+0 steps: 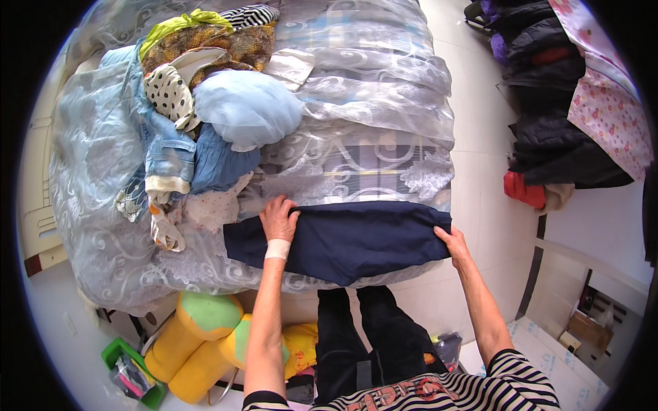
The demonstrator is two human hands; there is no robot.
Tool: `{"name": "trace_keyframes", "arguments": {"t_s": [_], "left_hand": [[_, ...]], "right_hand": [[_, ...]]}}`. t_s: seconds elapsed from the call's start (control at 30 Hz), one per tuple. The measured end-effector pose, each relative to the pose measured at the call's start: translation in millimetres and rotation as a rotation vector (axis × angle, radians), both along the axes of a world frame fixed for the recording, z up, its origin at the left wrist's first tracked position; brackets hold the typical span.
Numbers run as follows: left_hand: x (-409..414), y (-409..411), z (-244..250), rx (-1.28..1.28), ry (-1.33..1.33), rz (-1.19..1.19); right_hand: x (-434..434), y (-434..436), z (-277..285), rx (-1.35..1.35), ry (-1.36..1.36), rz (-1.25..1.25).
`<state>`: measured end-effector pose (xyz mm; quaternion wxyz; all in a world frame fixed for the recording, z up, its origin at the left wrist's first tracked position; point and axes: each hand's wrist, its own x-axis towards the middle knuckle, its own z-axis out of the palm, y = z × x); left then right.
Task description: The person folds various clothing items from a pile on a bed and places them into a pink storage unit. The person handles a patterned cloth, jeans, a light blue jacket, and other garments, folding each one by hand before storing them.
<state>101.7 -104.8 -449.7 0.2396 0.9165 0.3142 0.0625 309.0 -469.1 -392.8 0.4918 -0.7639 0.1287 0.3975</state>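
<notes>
Dark navy trousers [354,239], folded lengthwise, lie along the near edge of a bed under a sheer patterned cover [380,123]. My right hand [452,242] grips their right end at the waistband, thumb on top. Near the left end, my left hand [280,218] rests on the cloth, with a pale band around the wrist; whether its fingers pinch the fabric is hard to see. Beyond my left hand lies a loose pile of clothes: a light blue tulle garment [249,108], a denim jacket [169,154], a polka-dot piece [169,95] and a pineapple-print cloth [247,43].
A yellow and green plush item [205,339] and a green bin [133,375] sit on the floor at the lower left. Dark jackets [545,113] and a pink floral cloth [606,113] hang along the right. Tiled floor [483,169] runs between.
</notes>
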Motion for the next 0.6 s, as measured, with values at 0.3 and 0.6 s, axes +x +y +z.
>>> {"name": "trace_keyframes", "arguments": {"t_s": [0.3,0.6], "left_hand": [[14,-76,48,-0.541,-0.387,0.272],[-39,-62,59,-1.650,-0.777,0.644]], "right_hand": [[-9,30,87,0.119,0.125,-0.021],[-114,187,176,0.408,0.199,0.005]]}}
